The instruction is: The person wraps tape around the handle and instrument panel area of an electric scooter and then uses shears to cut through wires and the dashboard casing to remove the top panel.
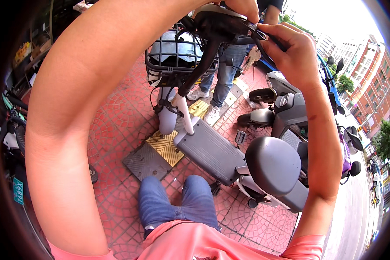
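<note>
An electric bike with a grey footboard (212, 149) and a black handlebar stem (201, 69) stands before me. Up at the handlebar's right side, my right hand (292, 50) is closed, thumb and forefinger pinched at a small dark part beside a curved black cable or lever (265, 48). What exactly lies in the pinch is too small to tell. My left hand (245, 8) meets it from the left, its fingers bent down against the handlebar head (223, 24); the upper edge of the picture cuts part of it off. Keys (252, 57) dangle below the hands.
A black wire basket (180, 56) holds a pale blue object. A rounded dark seat (274, 167) rises at the right. Behind the handlebar stands a person in jeans (226, 71). Parked scooters (286, 108) line the right side; yellow and black ramp blocks (149, 158) lie on red paving.
</note>
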`<state>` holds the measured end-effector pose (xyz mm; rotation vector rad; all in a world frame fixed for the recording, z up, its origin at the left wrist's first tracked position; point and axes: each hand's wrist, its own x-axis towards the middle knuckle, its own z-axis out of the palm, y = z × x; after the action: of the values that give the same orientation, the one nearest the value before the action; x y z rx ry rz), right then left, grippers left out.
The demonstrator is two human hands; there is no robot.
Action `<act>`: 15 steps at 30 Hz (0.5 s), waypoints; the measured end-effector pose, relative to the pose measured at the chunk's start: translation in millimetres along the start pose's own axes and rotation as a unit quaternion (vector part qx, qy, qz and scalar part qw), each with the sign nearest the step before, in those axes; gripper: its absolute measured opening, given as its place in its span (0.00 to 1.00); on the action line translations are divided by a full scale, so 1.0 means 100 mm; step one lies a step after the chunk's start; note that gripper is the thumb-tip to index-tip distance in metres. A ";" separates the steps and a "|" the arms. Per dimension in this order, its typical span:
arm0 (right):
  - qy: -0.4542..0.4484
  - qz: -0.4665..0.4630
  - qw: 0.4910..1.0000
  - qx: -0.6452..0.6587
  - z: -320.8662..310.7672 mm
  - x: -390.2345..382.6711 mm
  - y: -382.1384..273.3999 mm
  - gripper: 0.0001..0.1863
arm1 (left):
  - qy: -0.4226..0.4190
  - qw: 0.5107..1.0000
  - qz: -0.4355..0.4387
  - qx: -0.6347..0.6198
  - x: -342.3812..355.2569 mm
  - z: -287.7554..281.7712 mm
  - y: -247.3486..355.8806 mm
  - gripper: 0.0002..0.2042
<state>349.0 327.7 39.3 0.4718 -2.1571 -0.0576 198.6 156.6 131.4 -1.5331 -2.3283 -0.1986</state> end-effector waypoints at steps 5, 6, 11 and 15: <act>-0.003 -0.056 0.995 -0.087 -0.09 0.04 -0.14 0.17 | -0.008 0.998 0.007 -0.054 -0.02 0.00 -0.01 0.24; -0.004 -0.044 0.997 -0.066 -0.09 0.04 -0.15 0.17 | -0.001 0.998 -0.005 -0.068 -0.05 0.02 0.00 0.23; 0.017 -0.051 0.998 -0.024 -0.04 0.00 -0.01 0.17 | 0.009 0.997 0.003 -0.070 0.06 0.08 -0.06 0.22; 0.016 -0.124 0.991 -0.057 -0.07 0.03 0.08 0.17 | 0.003 0.997 -0.003 -0.078 -0.04 0.04 -0.02 0.22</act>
<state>350.4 335.2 47.1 0.6669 -2.0414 -0.3077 197.3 153.7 126.9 -1.5938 -2.3619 -0.3944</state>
